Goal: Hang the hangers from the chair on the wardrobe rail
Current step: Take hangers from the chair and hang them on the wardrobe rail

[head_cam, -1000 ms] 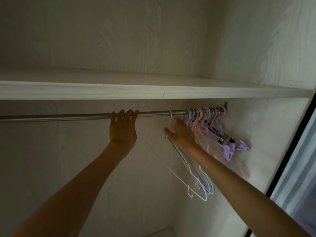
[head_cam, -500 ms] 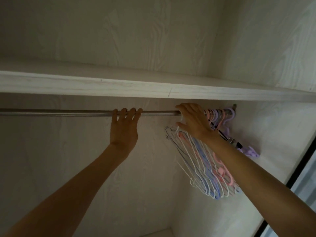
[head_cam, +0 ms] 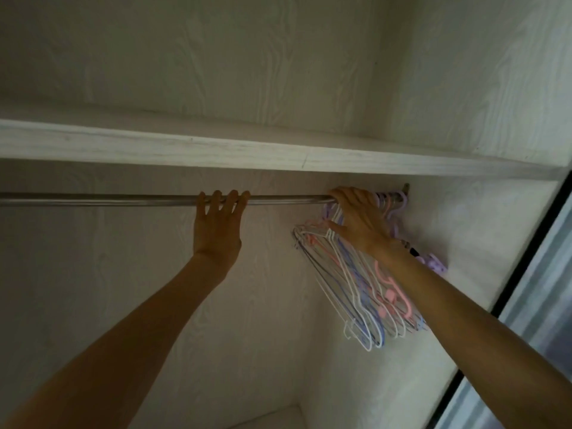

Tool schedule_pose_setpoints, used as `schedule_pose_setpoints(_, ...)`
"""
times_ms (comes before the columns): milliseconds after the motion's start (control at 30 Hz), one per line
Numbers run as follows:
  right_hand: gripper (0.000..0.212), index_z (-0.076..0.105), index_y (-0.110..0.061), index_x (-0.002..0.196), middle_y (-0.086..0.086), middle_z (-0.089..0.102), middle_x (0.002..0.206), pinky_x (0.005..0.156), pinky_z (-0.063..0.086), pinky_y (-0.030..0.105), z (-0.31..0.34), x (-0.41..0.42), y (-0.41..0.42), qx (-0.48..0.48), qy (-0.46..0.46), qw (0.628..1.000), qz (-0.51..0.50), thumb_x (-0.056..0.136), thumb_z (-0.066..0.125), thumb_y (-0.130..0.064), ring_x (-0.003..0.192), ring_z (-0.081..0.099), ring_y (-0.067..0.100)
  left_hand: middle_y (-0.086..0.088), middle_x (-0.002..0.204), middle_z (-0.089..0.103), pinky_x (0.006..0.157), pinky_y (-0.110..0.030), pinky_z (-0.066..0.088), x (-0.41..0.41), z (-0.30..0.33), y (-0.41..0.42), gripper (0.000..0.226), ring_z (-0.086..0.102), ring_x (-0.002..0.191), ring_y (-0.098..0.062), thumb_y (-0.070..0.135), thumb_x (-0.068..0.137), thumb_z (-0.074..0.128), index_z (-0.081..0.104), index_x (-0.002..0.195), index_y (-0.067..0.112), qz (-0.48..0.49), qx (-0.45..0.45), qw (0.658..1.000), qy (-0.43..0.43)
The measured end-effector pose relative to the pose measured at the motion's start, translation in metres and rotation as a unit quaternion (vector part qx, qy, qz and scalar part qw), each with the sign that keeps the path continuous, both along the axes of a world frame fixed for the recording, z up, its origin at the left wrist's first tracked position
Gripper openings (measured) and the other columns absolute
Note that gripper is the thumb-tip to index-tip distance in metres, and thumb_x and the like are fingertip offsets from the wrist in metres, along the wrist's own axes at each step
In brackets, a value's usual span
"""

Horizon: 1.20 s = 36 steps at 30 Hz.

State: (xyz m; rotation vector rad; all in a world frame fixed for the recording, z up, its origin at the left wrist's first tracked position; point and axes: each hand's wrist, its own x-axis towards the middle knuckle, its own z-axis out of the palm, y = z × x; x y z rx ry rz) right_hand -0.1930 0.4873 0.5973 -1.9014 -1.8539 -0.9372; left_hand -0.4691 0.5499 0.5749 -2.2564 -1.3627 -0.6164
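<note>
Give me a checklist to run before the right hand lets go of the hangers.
1. Left hand steadies the rail: ok, fingers hooked over it.
2. Right hand at the hooks: ok, fingers curled over the rail there.
3. Every hook over the rail: cannot tell, the hand hides them.
4. Hangers bunched at the right end: ok.
5. Hangers hanging straight: not ok, they splay at a slant.

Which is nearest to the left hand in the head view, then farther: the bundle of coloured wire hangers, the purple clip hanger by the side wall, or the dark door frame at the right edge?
1. Bundle of coloured wire hangers, just right of the left hand, under the metal rail.
2. Purple clip hanger, farther right by the side wall.
3. Dark door frame, far right edge.
</note>
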Motion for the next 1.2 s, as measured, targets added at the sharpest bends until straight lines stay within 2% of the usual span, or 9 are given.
schedule_pose_setpoints(100, 0.06, 0.056, -0.01, 0.124, 0.011, 0.06, 0.123, 0.098, 0.036, 0.036, -0.005, -0.024, -0.028, -0.002, -0.015, 0.999, 0.042, 0.08, 0.043, -0.048, 0.11, 0.057, 0.031, -0.001, 0.159, -0.005, 0.119, -0.047, -0.004, -0.003, -0.001, -0.001, 0.08, -0.002, 0.147, -0.026, 0.026, 0.095, 0.044, -0.015, 0.148, 0.02, -0.004, -0.01, 1.0, 0.016)
schedule_pose_setpoints(167, 0.049, 0.056, -0.013, 0.122, 0.009, 0.063, 0.118, 0.093, 0.045, 0.038, -0.009, -0.037, -0.05, 0.01, -0.033, 0.997, 0.071, 0.082, 0.047, -0.039, 0.104, 0.06, 0.031, -0.002, 0.159, -0.005, 0.118, -0.048, -0.006, -0.004, -0.006, -0.004, 0.081, -0.002, 0.147, -0.026, 0.023, 0.093, 0.046, -0.014, 0.148, 0.018, -0.037, 0.01, 0.999, -0.007)
schedule_pose_setpoints(300, 0.034, 0.057, -0.02, 0.107, 0.003, 0.065, 0.106, 0.085, 0.046, 0.034, -0.036, -0.049, -0.085, -0.005, -0.073, 0.994, 0.077, 0.073, 0.063, -0.02, 0.094, 0.058, 0.023, -0.004, 0.148, 0.04, 0.115, -0.047, 0.019, 0.006, -0.049, -0.032, 0.078, 0.039, 0.136, -0.027, 0.011, 0.07, 0.068, 0.039, 0.143, 0.019, -0.181, 0.069, 0.977, -0.093)
schedule_pose_setpoints(433, 0.012, 0.067, -0.019, 0.087, -0.003, 0.064, 0.09, 0.081, 0.044, 0.031, -0.088, -0.057, -0.139, -0.054, 0.041, 0.997, 0.045, 0.076, 0.062, -0.019, 0.086, 0.06, 0.019, -0.004, 0.12, 0.065, 0.092, -0.035, 0.05, 0.022, -0.108, -0.084, 0.054, 0.064, 0.105, -0.022, 0.016, 0.074, 0.069, 0.058, 0.127, 0.017, -0.245, -0.096, 0.956, -0.127)
schedule_pose_setpoints(600, 0.013, 0.068, -0.027, 0.086, -0.007, 0.063, 0.091, 0.084, 0.043, 0.027, -0.164, -0.057, -0.244, -0.163, 0.104, 0.981, -0.008, 0.079, 0.058, -0.024, 0.086, 0.061, 0.015, 0.006, 0.125, 0.06, 0.089, -0.029, 0.048, 0.042, -0.145, -0.147, 0.036, 0.06, 0.108, -0.016, 0.028, 0.092, 0.045, 0.051, 0.128, 0.027, -0.263, -0.254, 0.931, -0.024)
schedule_pose_setpoints(800, 0.013, 0.069, -0.025, 0.081, -0.005, 0.065, 0.083, 0.079, 0.051, 0.032, -0.22, -0.033, -0.379, -0.251, 0.178, 0.947, -0.091, 0.074, 0.06, -0.018, 0.083, 0.063, 0.017, 0.008, 0.119, 0.064, 0.092, -0.023, 0.042, 0.095, -0.179, -0.237, 0.028, 0.059, 0.112, -0.016, 0.029, 0.089, 0.05, 0.059, 0.116, 0.031, -0.301, -0.362, 0.882, 0.03)
schedule_pose_setpoints(900, 0.009, 0.066, -0.024, 0.079, -0.004, 0.067, 0.082, 0.075, 0.054, 0.034, -0.242, -0.018, -0.45, -0.292, 0.185, 0.929, -0.134, 0.075, 0.058, -0.021, 0.083, 0.063, 0.02, 0.008, 0.113, 0.066, 0.092, -0.023, 0.043, 0.122, -0.205, -0.285, 0.024, 0.061, 0.106, -0.015, 0.027, 0.088, 0.053, 0.063, 0.11, 0.029, -0.335, -0.457, 0.823, 0.05)
schedule_pose_setpoints(1033, 0.02, 0.067, -0.019, 0.1, 0.003, 0.066, 0.107, 0.094, 0.041, 0.033, -0.265, 0.01, -0.544, -0.358, 0.223, 0.881, -0.214, 0.088, 0.05, -0.02, 0.105, 0.054, 0.023, 0.005, 0.113, 0.067, 0.094, -0.028, 0.048, 0.17, -0.24, -0.359, 0.02, 0.062, 0.104, -0.015, 0.028, 0.086, 0.056, 0.067, 0.103, 0.029, -0.353, -0.567, 0.738, 0.096)
schedule_pose_setpoints(1200, 0.026, 0.061, -0.022, 0.114, 0.002, 0.059, 0.119, 0.095, 0.035, 0.029, -0.295, 0.043, -0.619, -0.41, 0.258, 0.821, -0.302, 0.093, 0.044, -0.023, 0.118, 0.046, 0.02, 0.003, 0.125, 0.06, 0.1, -0.03, 0.044, 0.218, -0.277, -0.429, 0.024, 0.057, 0.115, -0.018, 0.032, 0.087, 0.054, 0.066, 0.108, 0.029, -0.35, -0.558, 0.737, 0.149)
